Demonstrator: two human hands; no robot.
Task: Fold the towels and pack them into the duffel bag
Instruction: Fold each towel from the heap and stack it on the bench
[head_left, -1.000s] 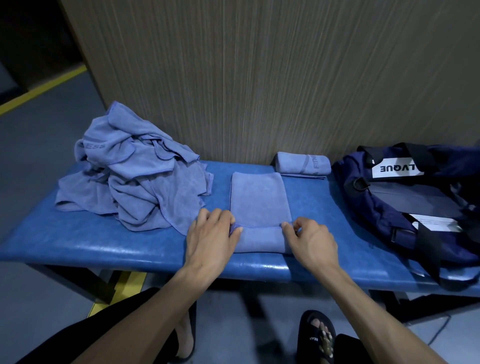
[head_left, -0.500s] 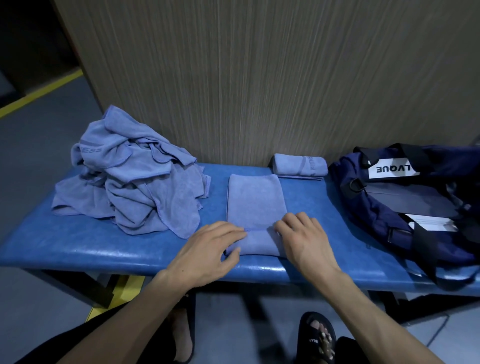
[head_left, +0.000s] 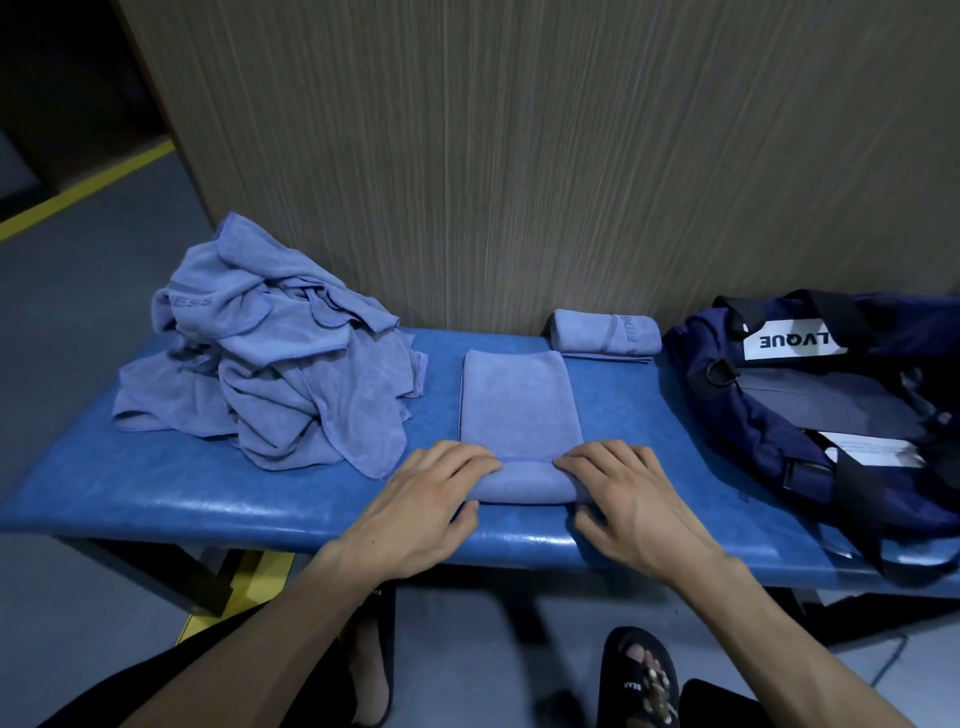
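Folded blue towel (head_left: 521, 415) mid-bench (head_left: 156, 488), its near end rolled and gripped by curled left hand (head_left: 415, 512) and right hand (head_left: 631, 506); rumpled towel pile (head_left: 270, 374) left, rolled towel (head_left: 605, 332) behind, navy duffel bag (head_left: 810, 415) right.

Blue padded bench (head_left: 156, 499), towel heap (head_left: 270, 374), folded towel (head_left: 519, 405), rolled towel (head_left: 602, 330), duffel bag (head_left: 779, 415)

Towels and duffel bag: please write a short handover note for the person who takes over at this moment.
Left hand and right hand: each grips one end of the roll at the near end of the flat towel.
One rolled towel lies by the wall; the unfolded pile is on the bench's left; the duffel bag on its right.
Left: finish this roll, fold the pile, pack all.
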